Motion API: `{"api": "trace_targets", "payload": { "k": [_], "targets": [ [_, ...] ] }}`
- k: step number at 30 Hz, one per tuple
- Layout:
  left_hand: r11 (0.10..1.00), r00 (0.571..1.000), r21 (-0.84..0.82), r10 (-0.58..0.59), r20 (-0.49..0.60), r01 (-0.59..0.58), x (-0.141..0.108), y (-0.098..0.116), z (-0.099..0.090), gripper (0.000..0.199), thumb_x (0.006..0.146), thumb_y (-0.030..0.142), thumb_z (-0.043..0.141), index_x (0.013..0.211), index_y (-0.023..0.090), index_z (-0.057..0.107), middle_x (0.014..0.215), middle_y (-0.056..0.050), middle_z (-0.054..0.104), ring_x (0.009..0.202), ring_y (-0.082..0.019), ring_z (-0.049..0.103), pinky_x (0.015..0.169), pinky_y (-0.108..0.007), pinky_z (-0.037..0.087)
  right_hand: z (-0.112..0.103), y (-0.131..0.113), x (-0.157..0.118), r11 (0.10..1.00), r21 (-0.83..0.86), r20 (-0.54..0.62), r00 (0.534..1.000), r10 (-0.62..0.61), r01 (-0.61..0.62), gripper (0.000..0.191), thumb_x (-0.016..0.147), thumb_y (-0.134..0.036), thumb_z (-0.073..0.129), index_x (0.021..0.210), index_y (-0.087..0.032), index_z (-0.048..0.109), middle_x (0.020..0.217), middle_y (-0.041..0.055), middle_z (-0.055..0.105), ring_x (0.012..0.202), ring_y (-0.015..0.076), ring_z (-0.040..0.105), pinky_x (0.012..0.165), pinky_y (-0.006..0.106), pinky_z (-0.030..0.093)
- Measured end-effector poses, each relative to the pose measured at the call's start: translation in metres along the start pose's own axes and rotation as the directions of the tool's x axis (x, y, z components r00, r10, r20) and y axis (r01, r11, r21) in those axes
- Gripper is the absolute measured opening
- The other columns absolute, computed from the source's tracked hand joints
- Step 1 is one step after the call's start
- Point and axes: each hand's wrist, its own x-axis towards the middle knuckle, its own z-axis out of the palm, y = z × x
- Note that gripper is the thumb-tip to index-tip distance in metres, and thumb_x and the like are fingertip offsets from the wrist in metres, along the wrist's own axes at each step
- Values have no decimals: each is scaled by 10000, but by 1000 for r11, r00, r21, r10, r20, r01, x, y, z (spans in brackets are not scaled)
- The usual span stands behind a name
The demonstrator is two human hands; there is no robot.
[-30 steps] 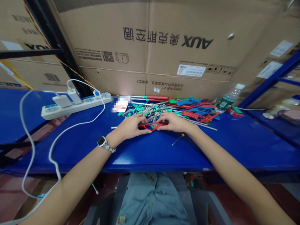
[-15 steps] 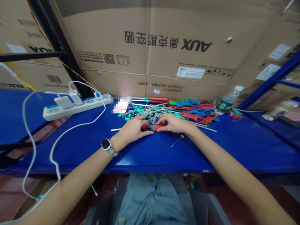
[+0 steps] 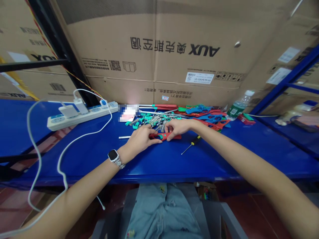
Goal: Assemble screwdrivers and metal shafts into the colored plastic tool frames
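A red stick lighter (image 3: 177, 136) with green parts lies low over the blue table, between my two hands. Its metal tube (image 3: 124, 137) appears to stick out to the left, past my left hand. My left hand (image 3: 142, 136), below a wristwatch, is closed around the lighter's left part. Near the lighter's middle, the fingers of my right hand (image 3: 174, 128) pinch it at the green piece. To the right lies a screwdriver (image 3: 192, 143) with a black and yellow handle. Just behind my hands is a pile of metal and green lighter parts (image 3: 156, 119).
Red, blue and green plastic shells (image 3: 209, 116) are heaped at the back right, near a plastic bottle (image 3: 239, 107). Finished-looking red lighters (image 3: 165, 107) lie at the back. A power strip (image 3: 82, 116) with white cables is on the left. A large cardboard box (image 3: 149, 66) stands behind.
My right hand has shifted slightly left along the lighter, baring its red right end. More of the screwdriver's handle now shows. The camera view has moved a little.
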Motion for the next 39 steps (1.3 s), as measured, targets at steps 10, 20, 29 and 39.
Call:
{"api": "trace_targets", "payload": {
  "k": [10,20,29,39],
  "targets": [
    [990,995,-94,102,-6,-102,-4,-18,-3,403,850,555,805,1117,252,807,931,-55,664,854,-236,647,720,-338,470,11,-3,-8,926,371,242,970,-23,-70,387,906,-527,721,1035,-209,542,598,-73,576,454,92,500,463,228,315],
    [971,712,-213,-74,-699,-107,-13,4,-17,504,833,506,812,1225,245,633,1280,-97,626,1235,-294,580,1075,-475,459,28,-7,-39,770,621,-147,987,-68,146,371,964,-581,653,1056,-246,524,537,-89,563,334,78,437,345,208,306],
    [48,935,-996,-352,48,69,30,44,-8,453,885,632,693,850,184,630,826,-63,705,811,-208,696,703,-324,554,63,-22,-28,621,695,-420,906,-58,362,482,911,-643,659,1133,-256,476,541,-104,575,325,103,492,314,206,307],
    [-256,924,-962,-381,13,-93,77,63,1,493,1030,469,611,667,211,399,537,97,267,421,-59,241,432,-203,324,83,-28,0,600,658,-621,779,91,454,526,893,-764,584,882,-249,482,413,-116,460,318,104,420,369,232,366]
  ]
}}
